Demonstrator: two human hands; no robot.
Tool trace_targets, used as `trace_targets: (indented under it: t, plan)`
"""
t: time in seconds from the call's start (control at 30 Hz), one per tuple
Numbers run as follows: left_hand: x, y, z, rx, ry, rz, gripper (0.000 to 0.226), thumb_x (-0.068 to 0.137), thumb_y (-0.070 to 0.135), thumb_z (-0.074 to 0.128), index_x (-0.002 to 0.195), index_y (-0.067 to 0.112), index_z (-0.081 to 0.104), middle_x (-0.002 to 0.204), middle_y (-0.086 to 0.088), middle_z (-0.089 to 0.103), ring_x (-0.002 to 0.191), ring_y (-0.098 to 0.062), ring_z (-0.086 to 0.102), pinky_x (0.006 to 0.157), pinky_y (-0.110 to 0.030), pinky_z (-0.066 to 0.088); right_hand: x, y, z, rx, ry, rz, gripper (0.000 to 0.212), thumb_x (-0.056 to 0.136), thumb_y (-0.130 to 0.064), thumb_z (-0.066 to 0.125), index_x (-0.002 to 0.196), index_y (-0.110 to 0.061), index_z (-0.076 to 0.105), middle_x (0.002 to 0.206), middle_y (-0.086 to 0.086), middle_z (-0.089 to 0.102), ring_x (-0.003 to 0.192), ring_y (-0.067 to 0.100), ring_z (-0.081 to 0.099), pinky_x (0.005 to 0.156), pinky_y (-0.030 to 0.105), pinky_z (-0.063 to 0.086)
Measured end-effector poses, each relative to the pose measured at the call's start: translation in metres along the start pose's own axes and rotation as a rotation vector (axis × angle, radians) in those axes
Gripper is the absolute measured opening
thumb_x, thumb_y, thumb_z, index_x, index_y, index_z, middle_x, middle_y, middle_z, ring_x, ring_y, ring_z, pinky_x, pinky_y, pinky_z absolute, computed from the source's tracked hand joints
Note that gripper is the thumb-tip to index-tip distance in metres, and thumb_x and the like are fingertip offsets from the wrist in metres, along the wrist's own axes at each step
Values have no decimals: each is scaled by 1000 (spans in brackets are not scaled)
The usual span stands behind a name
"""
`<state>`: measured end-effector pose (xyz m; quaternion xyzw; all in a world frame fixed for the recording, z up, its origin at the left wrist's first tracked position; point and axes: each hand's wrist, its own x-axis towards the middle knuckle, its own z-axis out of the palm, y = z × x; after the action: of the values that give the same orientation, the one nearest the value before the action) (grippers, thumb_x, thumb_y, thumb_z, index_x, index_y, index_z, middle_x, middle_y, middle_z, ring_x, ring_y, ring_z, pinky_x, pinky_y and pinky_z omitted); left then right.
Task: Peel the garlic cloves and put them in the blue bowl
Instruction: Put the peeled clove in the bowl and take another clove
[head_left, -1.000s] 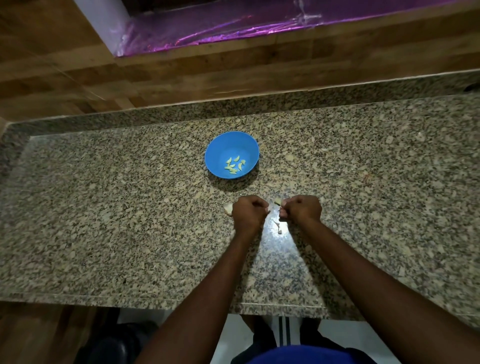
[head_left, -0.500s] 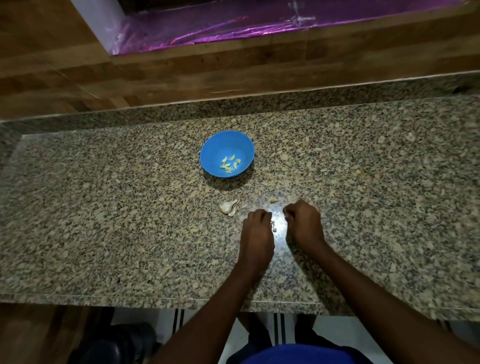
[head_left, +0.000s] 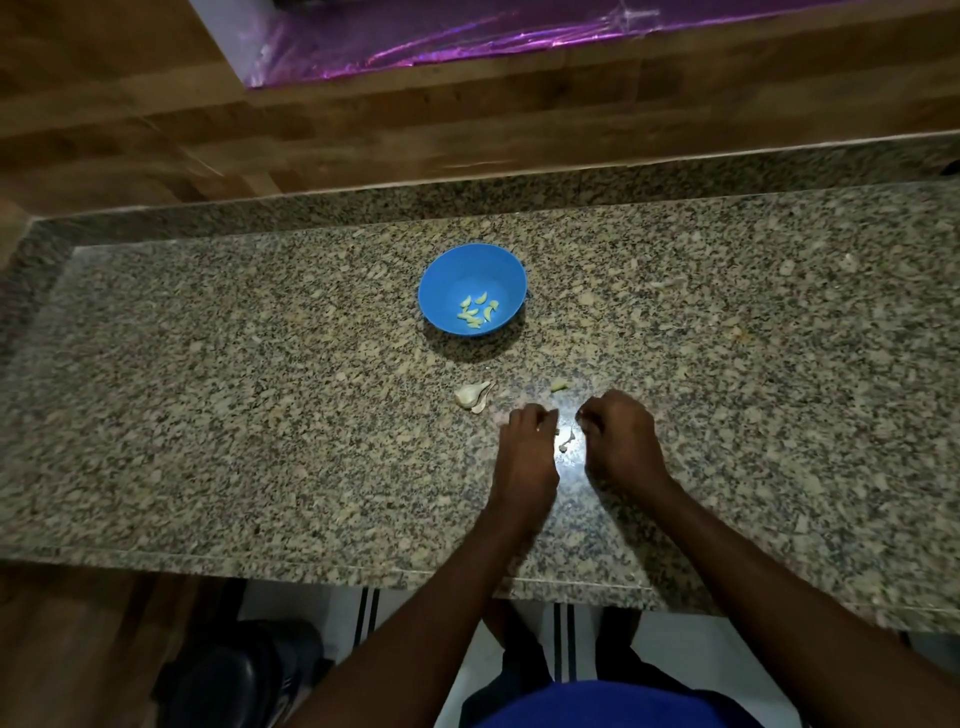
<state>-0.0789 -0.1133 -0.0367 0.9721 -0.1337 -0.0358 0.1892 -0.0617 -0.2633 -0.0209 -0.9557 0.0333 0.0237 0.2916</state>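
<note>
The blue bowl (head_left: 448, 280) stands on the granite counter (head_left: 260, 415) beyond my hands, with several peeled garlic cloves (head_left: 477, 312) in its bottom. An unpeeled piece of garlic (head_left: 470, 396) lies on the counter just left of my left hand. A small pale bit (head_left: 559, 385) lies ahead of my hands. My left hand (head_left: 527, 452) rests on the counter with curled fingers and pinches a small pale garlic clove at its fingertips. My right hand (head_left: 618, 441) sits beside it with curled fingers; anything it holds is hidden. A scrap of skin (head_left: 565, 442) lies between the hands.
A wooden wall panel (head_left: 467, 119) rises behind the counter, with a shiny purple sheet (head_left: 467, 36) above it. The counter's front edge (head_left: 363, 566) is near my body. A dark object (head_left: 234, 680) sits on the floor at lower left.
My hands have drawn back from the bowl toward me and parted a little. The unpeeled garlic piece, hidden behind my left hand before, is now in plain sight.
</note>
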Motion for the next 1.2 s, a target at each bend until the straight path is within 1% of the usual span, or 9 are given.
trace_targets:
  t: [0.2,0.3,0.43,0.53,0.67,0.83,0.97,1.1,1.2]
  plan:
    - [3,-25,-5,-204,34,-46,19,98,12,48,115,15,58,116,-15,53,99,-22,52,85,-39,49,-11,6,-1,22,-123,-73,14,79,-13,75,91,-9,71,87,6,58,78,27,59,66,32,39]
    - [7,-21,-3,-250,77,12,15,101,18,50,108,10,60,106,-5,46,77,2,48,65,-12,44,-14,0,1,21,-127,-85,30,70,-24,85,88,-10,64,85,0,48,75,20,47,64,30,31]
    - [13,-11,1,-251,110,-71,23,92,18,60,71,27,57,90,-13,44,64,-10,44,55,-23,39,-18,-14,9,46,-89,-102,19,77,-14,78,79,-12,59,76,0,47,69,24,52,58,30,30]
    - [2,-13,0,-214,41,-64,15,85,5,57,84,14,69,89,-2,54,76,-10,46,65,-21,35,-22,-16,14,61,-50,-112,15,83,-5,68,72,-14,61,67,-5,42,61,21,49,54,30,21]
    - [-20,-6,-3,-289,74,-56,17,96,12,54,96,4,69,102,-10,60,87,-7,42,73,-9,33,-21,-17,16,44,-41,-63,14,82,-7,65,70,-8,59,68,5,54,62,24,53,54,35,36]
    - [-7,-18,-16,-197,187,-204,13,83,3,60,74,10,66,77,-5,58,70,-17,52,63,-35,44,-23,-16,20,3,-48,-2,11,84,-6,64,74,-9,64,70,7,61,66,26,59,58,37,46]
    - [22,-35,-36,-108,220,-262,23,67,-12,62,64,11,59,73,-5,56,66,-19,50,55,-32,35,-27,-27,25,-15,-39,-8,18,88,-12,62,72,-8,55,71,6,49,62,23,46,55,35,34]
    - [34,-36,-29,141,135,-128,34,64,-9,66,93,8,67,95,-10,64,87,-28,57,63,-35,42,-31,-36,32,16,-73,-49,19,84,-24,73,80,-11,59,81,4,51,72,23,48,63,32,35]
    - [18,-39,-16,184,100,18,48,70,1,73,117,8,65,111,-10,64,98,-27,56,78,-35,45,-31,-35,35,7,-43,-77,11,83,-14,73,85,-10,63,84,6,56,75,27,56,63,36,44]
